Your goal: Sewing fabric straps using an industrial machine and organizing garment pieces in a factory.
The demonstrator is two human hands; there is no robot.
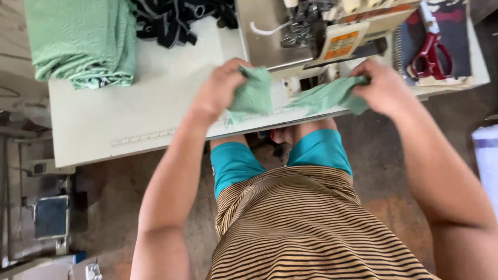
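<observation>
A small piece of light green fabric (311, 96) is stretched between both my hands above the front edge of a white sewing table (155, 103). My left hand (220, 91) grips its bunched left end. My right hand (384, 88) pinches the right end. Just behind the fabric stands a sewing machine (321, 36) with metal parts and an orange label.
A folded stack of green fabric (83, 41) lies at the table's far left, next to dark straps (176, 21). Red-handled scissors (430, 52) rest on a dark cloth at the right. A foot pedal (52, 218) sits on the floor at the left.
</observation>
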